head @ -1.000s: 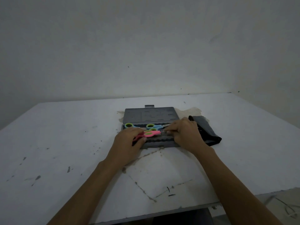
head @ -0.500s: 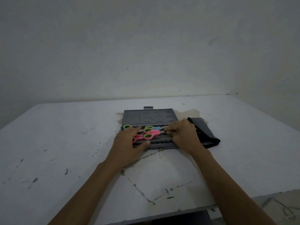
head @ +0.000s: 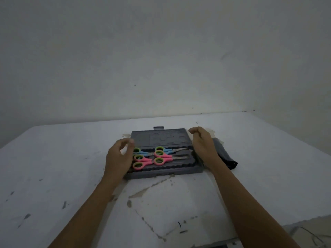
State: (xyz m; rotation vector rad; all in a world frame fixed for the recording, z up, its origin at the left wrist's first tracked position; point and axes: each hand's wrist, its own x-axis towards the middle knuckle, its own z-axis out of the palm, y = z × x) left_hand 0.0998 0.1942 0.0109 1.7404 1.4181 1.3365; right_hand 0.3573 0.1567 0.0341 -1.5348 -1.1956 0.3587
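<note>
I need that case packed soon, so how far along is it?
Done: the scissors lie inside the case. In hand: nothing; the left hand and right hand hover beside it, by the lid. Left: shutting the lid, probably.

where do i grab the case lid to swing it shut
Grip the lid by its far edge, beside the latch tab, reaching round from the two side corners. It lies flat open behind the tray, hinged on its near side, so the far edge is likely free to lift. The left hand and right hand flank it.
</note>
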